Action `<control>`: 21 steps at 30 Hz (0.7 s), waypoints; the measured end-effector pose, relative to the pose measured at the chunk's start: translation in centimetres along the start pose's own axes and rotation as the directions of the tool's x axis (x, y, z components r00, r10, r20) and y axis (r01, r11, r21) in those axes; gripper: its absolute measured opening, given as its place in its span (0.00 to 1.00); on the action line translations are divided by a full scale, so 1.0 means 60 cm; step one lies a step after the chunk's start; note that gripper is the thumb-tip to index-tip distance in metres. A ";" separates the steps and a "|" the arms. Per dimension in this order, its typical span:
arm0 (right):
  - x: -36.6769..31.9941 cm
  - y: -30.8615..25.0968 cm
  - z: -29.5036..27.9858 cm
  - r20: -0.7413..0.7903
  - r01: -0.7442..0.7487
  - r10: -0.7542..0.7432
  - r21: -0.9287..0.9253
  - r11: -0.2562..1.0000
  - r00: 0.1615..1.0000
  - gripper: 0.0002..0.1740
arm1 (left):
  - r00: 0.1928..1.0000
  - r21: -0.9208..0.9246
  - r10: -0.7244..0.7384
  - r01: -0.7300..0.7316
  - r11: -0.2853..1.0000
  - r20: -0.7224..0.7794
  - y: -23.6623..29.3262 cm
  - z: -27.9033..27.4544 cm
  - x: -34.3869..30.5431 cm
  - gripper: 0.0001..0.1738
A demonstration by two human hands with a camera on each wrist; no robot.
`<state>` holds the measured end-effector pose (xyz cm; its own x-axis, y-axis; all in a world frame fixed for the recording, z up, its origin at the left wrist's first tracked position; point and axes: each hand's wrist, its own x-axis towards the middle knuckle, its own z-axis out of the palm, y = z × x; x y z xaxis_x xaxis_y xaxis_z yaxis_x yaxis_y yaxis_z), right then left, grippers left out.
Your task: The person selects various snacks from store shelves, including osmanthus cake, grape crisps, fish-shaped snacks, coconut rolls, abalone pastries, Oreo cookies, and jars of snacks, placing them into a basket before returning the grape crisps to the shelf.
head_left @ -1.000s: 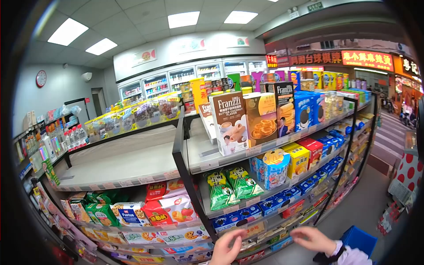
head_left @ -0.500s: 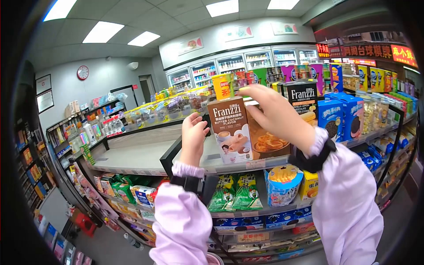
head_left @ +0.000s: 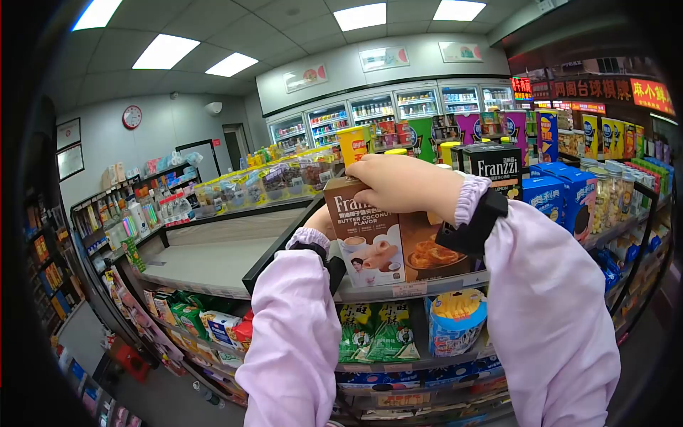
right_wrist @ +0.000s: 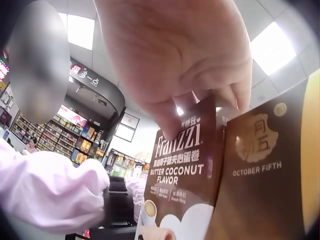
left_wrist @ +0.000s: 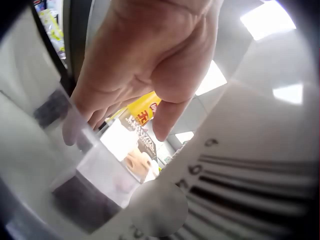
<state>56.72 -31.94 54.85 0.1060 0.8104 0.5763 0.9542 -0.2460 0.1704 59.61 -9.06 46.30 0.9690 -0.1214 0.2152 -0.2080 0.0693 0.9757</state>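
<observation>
A brown Franzzi egg roll box (head_left: 366, 249) stands at the left front of the upper shelf (head_left: 370, 292). My right hand (head_left: 409, 183) grips its top edge from above; in the right wrist view the thumb lies on the printed front and the other fingers reach over the top. My left hand (head_left: 320, 222) is at the box's left side, largely hidden by its sleeve in the head view. The left wrist view shows this hand (left_wrist: 145, 55) with fingers and thumb apart, overlapping the box (left_wrist: 142, 155). Beside the Franzzi box is a brown October Fifth box (right_wrist: 255, 190).
A black Franzzi box (head_left: 498, 167) and blue cookie boxes (head_left: 548, 199) stand further right. A black shelf frame (head_left: 277, 245) runs along the left. Below are green snack bags (head_left: 377, 334) and a blue snack tub (head_left: 455, 324). A yellow can (head_left: 352, 142) stands behind.
Both hands rose from low before the shelves to the Franzzi box. The right hand came down onto its top, and the left moved in at its left side. The view swung left.
</observation>
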 end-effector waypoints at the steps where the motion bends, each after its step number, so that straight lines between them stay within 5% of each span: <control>1: -0.002 0.000 -0.008 0.002 0.038 -0.038 0.025 0.999 0.999 0.19 | 1.000 0.003 0.001 -0.001 1.000 0.001 0.002 -0.001 -0.003 0.19; 5: -0.007 -0.008 -0.035 0.091 -0.015 0.005 0.107 0.994 0.996 0.27 | 1.000 0.008 0.001 -0.001 1.000 -0.005 0.002 -0.006 -0.011 0.18; 21: -0.027 -0.015 -0.022 -0.064 0.012 0.005 0.267 0.964 0.998 0.24 | 0.983 0.072 0.174 -0.170 0.983 -0.057 0.037 0.039 -0.050 0.17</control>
<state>55.31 -33.75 54.80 0.0925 0.7733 0.6273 0.9955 -0.0852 -0.0418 55.94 -10.88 47.91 0.9241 -0.0513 0.3788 -0.3784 0.0176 0.9255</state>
